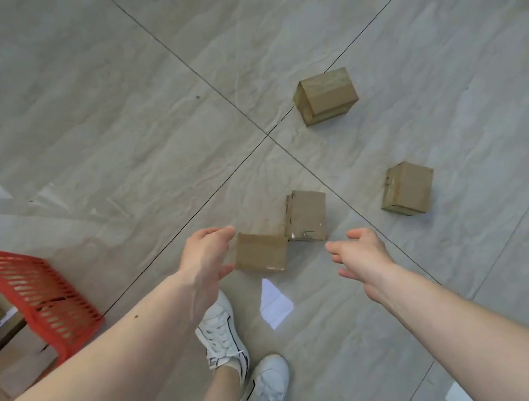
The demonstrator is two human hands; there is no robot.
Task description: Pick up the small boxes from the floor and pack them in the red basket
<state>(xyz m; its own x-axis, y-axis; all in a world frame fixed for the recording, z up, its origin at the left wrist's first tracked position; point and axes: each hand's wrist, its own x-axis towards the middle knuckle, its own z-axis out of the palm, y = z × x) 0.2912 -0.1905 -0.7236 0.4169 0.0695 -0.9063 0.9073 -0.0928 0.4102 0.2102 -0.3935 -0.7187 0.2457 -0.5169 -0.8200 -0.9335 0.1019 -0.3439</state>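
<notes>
half the red basket (39, 298) cropped out

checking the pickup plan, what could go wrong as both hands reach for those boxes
1. The nearest cardboard box touches its neighbour box; the left hand may knock it aside.
2. The right hand is open between boxes, so its target is unclear.
3. The red basket sits far left, a long carry.
</notes>
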